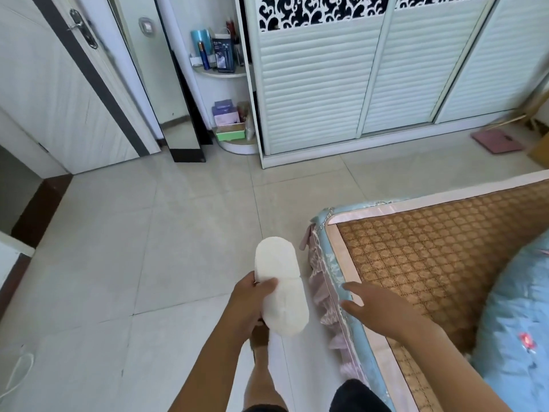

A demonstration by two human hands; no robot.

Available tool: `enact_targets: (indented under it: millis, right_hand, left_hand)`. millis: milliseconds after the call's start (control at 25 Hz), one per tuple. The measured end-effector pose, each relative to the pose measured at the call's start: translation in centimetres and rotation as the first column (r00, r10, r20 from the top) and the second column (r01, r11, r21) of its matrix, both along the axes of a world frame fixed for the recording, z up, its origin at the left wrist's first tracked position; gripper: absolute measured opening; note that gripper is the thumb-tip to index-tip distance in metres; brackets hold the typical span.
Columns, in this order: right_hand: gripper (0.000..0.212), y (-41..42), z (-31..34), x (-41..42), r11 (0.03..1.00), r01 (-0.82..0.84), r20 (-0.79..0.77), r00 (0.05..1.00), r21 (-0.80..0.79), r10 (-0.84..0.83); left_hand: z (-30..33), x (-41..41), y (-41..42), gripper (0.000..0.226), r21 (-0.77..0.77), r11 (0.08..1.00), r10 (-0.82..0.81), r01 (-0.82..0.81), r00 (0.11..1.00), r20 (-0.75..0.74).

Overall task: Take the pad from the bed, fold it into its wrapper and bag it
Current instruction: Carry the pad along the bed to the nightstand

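Note:
A long white pad (280,285) is unfolded and held out over the tiled floor, just left of the bed's corner. My left hand (252,304) grips it along its left edge, thumb on top. My right hand (374,307) hovers over the bed's edge (335,260) with fingers spread and nothing in it. The bed carries a brown woven mat (445,251). I see no wrapper and no bag.
A blue quilt (517,328) lies on the bed at the right. A white slatted wardrobe (356,84) stands behind, with a corner shelf (225,75) of bottles and boxes to its left. A door (59,93) is at the far left, a pink scale (497,141) on the floor.

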State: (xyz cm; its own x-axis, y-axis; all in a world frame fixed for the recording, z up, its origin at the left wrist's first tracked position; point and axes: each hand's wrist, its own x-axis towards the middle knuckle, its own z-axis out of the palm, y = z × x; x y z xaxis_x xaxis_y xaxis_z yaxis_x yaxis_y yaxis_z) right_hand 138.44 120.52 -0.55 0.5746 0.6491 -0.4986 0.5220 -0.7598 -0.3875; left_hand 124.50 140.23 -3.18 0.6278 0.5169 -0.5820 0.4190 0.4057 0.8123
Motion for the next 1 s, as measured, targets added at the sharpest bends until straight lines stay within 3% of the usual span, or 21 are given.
enact_targets:
  millis: [440, 840, 1000]
  right_hand:
    - [0.037, 21.6, 0.9, 17.1, 0.972, 0.223, -0.006, 0.975, 0.073, -0.223]
    - [0.048, 28.3, -2.6, 39.9, 0.850, 0.526, -0.044, 0.850, 0.037, -0.525]
    - [0.049, 29.7, -1.9, 49.9, 0.783, 0.621, -0.049, 0.784, 0.041, -0.619]
  left_hand:
    - [0.7, 21.8, 24.3, 0.034, 0.006, 0.967, -0.253, 0.253, 0.967, 0.008]
    - [-0.3, 49.9, 33.5, 0.032, 0.052, 0.851, -0.522, 0.522, 0.853, -0.027]
    - [1.0, 62.0, 34.4, 0.032, 0.054, 0.753, -0.653, 0.655, 0.755, -0.059]
